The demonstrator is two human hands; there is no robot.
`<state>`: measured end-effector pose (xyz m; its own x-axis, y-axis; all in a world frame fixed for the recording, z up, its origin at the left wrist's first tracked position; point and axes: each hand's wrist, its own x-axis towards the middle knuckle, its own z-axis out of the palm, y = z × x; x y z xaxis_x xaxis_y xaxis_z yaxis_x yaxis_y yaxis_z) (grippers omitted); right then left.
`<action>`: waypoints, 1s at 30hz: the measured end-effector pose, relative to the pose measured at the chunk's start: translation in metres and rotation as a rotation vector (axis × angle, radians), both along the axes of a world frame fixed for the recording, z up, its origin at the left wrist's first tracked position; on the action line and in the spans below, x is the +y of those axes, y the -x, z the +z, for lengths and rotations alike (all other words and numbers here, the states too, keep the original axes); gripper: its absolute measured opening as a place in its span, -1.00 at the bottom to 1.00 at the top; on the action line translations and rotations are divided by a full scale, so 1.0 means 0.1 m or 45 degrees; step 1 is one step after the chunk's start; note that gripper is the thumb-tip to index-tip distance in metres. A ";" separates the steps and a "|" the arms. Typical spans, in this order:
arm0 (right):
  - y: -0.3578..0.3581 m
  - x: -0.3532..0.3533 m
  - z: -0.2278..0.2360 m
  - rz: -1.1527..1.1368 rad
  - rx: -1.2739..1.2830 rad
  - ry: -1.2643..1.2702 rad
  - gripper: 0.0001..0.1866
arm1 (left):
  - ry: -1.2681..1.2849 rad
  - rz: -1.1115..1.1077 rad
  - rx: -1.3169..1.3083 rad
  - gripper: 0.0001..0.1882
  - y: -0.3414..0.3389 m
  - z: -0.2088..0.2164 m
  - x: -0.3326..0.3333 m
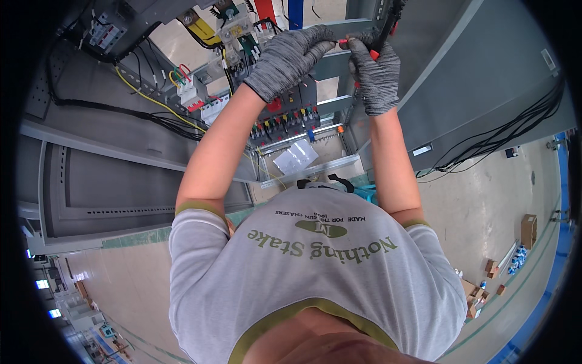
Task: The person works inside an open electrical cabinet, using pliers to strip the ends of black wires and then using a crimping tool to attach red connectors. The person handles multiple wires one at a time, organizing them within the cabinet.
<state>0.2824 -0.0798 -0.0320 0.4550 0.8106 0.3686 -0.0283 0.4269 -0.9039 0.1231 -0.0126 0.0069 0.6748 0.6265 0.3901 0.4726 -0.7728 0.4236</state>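
Grey knit gloves cover both hands, raised inside an open electrical cabinet (357,159). My left hand (288,57) is closed in a pinch, its fingertips near the left end of a small red piece (344,42); anything between them is too small to make out. At the other end of that piece are the pinched fingertips of my right hand (377,76). A black bundle or handle (388,27) with a red part passes by the right hand's fingers; whether it is gripped cannot be seen. Below the left hand is a row of coloured terminals (285,124).
Red and blue busbars (295,13) stand beyond the left hand. Breakers (191,97) and a yellow wire (151,95) lie left. The grey door (485,79) at right carries loose black cables (503,136). A plastic-wrapped packet (296,156) lies low in the cabinet. Cardboard boxes (528,230) sit on the floor.
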 end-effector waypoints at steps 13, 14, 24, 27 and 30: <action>-0.02 0.00 0.04 -0.133 -0.299 0.035 -0.83 | -0.075 0.015 -0.020 -0.66 0.00 -0.04 0.02; -0.03 0.01 0.04 -0.133 -0.301 0.029 -0.82 | -0.074 0.012 -0.014 -0.66 0.00 -0.03 0.02; -0.16 0.02 0.05 -0.052 -0.443 0.082 -0.80 | -0.065 0.017 0.028 -0.65 0.01 0.06 -0.04; -0.15 0.02 0.05 0.093 -0.319 0.069 -0.84 | -0.144 -0.006 0.023 -0.64 0.02 0.01 0.01; -0.13 0.06 0.00 0.043 -0.351 0.056 -0.85 | -0.096 -0.014 -0.002 -0.63 0.02 0.03 -0.02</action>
